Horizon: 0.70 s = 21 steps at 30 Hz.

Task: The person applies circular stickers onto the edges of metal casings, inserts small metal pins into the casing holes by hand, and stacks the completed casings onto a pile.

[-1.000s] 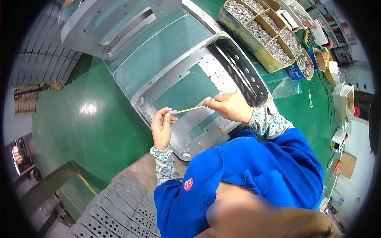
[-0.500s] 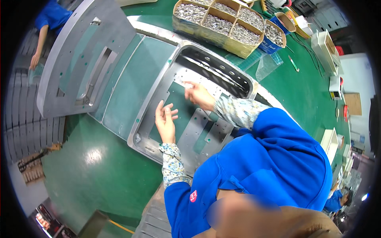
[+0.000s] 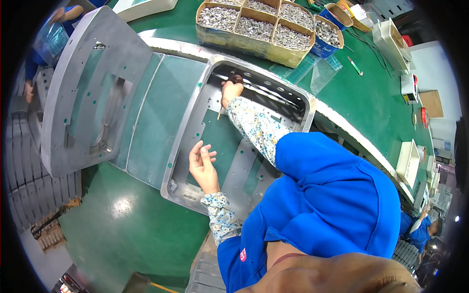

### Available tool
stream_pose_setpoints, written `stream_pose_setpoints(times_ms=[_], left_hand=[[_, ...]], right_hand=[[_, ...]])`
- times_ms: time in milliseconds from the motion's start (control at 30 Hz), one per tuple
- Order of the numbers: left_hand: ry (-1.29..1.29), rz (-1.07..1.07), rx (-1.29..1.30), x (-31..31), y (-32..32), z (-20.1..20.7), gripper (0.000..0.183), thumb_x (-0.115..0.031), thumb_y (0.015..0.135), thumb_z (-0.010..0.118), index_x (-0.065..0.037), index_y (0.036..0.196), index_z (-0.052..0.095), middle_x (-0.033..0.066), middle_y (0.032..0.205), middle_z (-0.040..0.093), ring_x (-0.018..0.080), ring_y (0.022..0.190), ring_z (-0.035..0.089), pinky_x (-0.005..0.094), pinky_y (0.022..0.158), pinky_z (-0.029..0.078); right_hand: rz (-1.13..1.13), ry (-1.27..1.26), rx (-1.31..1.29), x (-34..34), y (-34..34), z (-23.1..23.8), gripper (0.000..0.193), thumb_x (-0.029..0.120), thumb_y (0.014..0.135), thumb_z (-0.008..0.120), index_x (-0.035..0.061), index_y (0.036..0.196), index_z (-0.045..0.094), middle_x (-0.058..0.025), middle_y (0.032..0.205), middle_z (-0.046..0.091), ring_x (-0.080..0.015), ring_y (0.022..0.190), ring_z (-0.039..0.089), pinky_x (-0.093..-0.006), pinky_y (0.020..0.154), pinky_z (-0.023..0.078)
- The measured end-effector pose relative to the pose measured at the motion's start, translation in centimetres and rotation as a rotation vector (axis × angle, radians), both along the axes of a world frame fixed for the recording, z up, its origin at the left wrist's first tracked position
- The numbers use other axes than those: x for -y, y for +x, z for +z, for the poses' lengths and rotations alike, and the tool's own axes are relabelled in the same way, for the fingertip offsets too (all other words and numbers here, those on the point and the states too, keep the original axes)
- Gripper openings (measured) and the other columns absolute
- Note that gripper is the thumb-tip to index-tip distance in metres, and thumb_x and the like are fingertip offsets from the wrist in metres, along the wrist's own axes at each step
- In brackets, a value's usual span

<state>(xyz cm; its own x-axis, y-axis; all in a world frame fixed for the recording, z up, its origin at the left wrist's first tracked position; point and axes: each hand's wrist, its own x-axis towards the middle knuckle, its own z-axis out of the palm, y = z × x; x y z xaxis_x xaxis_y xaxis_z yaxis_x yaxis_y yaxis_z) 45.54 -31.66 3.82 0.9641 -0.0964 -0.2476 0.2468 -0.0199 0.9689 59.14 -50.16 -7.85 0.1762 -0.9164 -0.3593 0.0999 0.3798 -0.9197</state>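
Reaching inside casing (image 3: 185,131), carton (image 3: 264,50) of parts (image 3: 254,29)

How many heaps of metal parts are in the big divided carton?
6 in the divided carton: near-left heap, near-middle heap, near-right heap, far-left heap, far-middle heap, far-right heap. The picture's top edge cuts it, so more may be hidden.

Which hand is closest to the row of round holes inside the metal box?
The right hand. It is beside the row of round holes inside the metal housing; the left hand, loosely open, is farther away.
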Motion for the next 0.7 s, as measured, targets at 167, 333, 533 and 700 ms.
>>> stream_pose_setpoints(times_ms=[167,333,533,700], left_hand=[[0.01,-0.008,0.007,0.2,0.5,-0.6,0.024,-0.016,0.09,0.05,-0.001,0.108,0.053,0.0086,0.091,0.06,0.0109,0.07,0.057,0.0216,0.06,0.045],[0.125,0.128,0.058,-1.1,0.0,-1.4,0.024,-0.014,0.09,0.05,-0.001,0.11,0.052,0.0096,0.092,0.06,0.0119,0.07,0.057,0.0215,0.059,0.046],[0.265,0.215,0.161,2.3,-1.4,2.5,0.022,-0.013,0.09,0.048,0.001,0.106,0.054,0.0094,0.089,0.061,0.0116,0.071,0.057,0.0228,0.062,0.045],[0.29,0.258,0.147,5.7,-3.6,4.9,0.021,-0.012,0.09,0.048,0.001,0.105,0.054,0.0089,0.089,0.061,0.0114,0.07,0.058,0.0221,0.061,0.045]], right_hand=[[0.338,0.447,0.111,1.3,-1.7,0.0,0.016,0.005,0.082,0.047,-0.0001,0.098,0.048,-0.0093,0.07,0.056,-0.0159,0.054,0.053,-0.0286,0.049,0.042],[0.766,-0.887,0.382,9.7,-9.1,17.7,0.011,0.006,0.083,0.05,0.002,0.092,0.055,-0.007,0.078,0.059,-0.017,0.073,0.06,-0.0266,0.062,0.047],[0.213,-1.305,-0.176,37.2,-9.7,15.1,0.01,0.006,0.088,0.045,0.0048,0.095,0.053,-0.0096,0.083,0.063,-0.0195,0.078,0.062,-0.0285,0.069,0.047],[0.082,-1.425,-0.563,43.4,-9.3,11.2,0.02,0.013,0.081,0.055,0.0082,0.101,0.055,-0.0099,0.084,0.062,-0.0236,0.078,0.061,-0.0341,0.072,0.047]])
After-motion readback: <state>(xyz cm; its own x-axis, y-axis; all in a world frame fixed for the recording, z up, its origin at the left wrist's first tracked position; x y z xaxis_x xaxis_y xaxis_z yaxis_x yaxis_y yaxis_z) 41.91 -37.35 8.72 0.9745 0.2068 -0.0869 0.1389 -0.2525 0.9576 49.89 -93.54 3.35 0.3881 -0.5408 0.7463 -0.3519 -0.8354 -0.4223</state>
